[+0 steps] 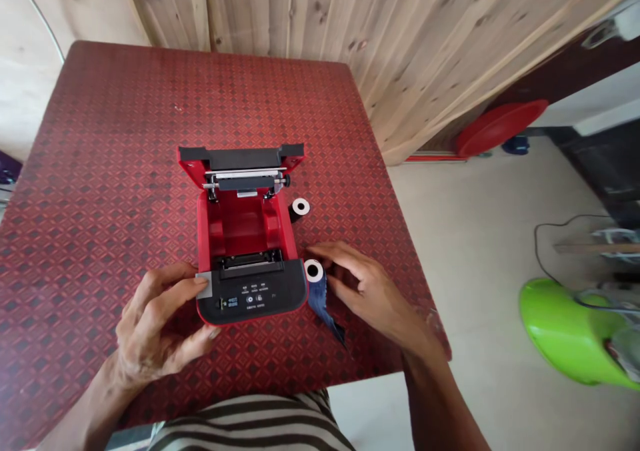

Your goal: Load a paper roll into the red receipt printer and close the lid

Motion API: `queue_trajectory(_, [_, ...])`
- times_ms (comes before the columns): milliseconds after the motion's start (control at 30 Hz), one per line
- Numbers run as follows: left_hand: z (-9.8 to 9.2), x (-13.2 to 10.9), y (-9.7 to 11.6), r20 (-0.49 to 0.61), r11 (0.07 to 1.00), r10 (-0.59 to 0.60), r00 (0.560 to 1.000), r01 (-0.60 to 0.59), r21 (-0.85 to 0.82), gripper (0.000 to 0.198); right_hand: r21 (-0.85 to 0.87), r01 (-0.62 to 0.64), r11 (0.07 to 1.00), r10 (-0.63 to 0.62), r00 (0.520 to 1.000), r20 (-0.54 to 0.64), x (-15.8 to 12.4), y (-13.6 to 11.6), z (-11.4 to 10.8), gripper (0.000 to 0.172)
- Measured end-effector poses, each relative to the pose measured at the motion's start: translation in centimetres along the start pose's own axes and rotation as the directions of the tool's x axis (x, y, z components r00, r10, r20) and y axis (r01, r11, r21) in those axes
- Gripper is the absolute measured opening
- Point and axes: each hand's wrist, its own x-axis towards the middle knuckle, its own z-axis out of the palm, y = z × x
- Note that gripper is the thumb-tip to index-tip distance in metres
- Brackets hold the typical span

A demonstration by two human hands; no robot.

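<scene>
Cannot read the tiny print and lit display on the black panel [273, 291] just right of the left hand [155, 324], nor tell whether the right hand [360, 284] grips the near roll [314, 271] or merely touches it, with some fingers hidden. Cannot see all of the far roll [301, 207] beyond the right hand, against the red printer [204, 238]. Find both forearms behind the hands cut off, likewise the green plastic object [555, 324] well right of them, with blurred clutter [617, 244] above it.

A printer [245, 238] is sitting on a table [130, 131]. To its right, a near roll [317, 289] and a far roll [295, 210] are lying. On the far side, a wall [300, 18] is standing.
</scene>
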Motion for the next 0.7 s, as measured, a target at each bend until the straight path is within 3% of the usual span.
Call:
queue_trajectory(133, [0.0, 0.0, -0.1, -0.007, 1.000, 0.009, 1.000, -0.009, 0.009, 0.050, 0.020, 0.053, 0.998, -0.055, 0.993, 0.105, -0.3, -1.0, 0.8, 0.061])
queue_trajectory(200, [0.0, 0.0, -0.1, -0.003, 1.000, 0.014, 1.000, -0.013, 0.015, 0.050, 0.028, 0.049, 0.998, -0.052, 0.992, 0.113, 0.0, -1.3, 1.2, 0.051])
queue_trajectory(333, [0.0, 0.0, -0.1, 0.001, 1.000, 0.005, 1.000, -0.005, 0.025, 0.049, 0.071, 0.024, 0.997, -0.023, 1.000, -0.009, 0.5, -1.4, 1.7, 0.016])
queue_trajectory(400, [0.0, 0.1, 0.0, 0.004, 1.000, 0.004, 1.000, -0.004, 0.031, 0.050, 0.099, 0.010, 0.995, -0.005, 0.998, -0.056, 0.3, -1.6, 1.6, 0.011])
queue_trajectory(567, [-0.2, 0.1, 0.1, 0.029, 0.999, 0.007, 1.000, -0.008, 0.032, 0.052, 0.258, -0.036, 0.966, 0.061, 0.994, -0.088, -0.3, -3.3, -0.2, 0.025])
queue_trajectory(700, [-0.2, -0.1, 0.2, 0.029, 0.999, -0.009, 1.000, 0.007, 0.048, 0.050, 0.304, 0.054, 0.951, -0.043, 0.998, -0.041, -0.7, -6.3, -2.0, 0.026])
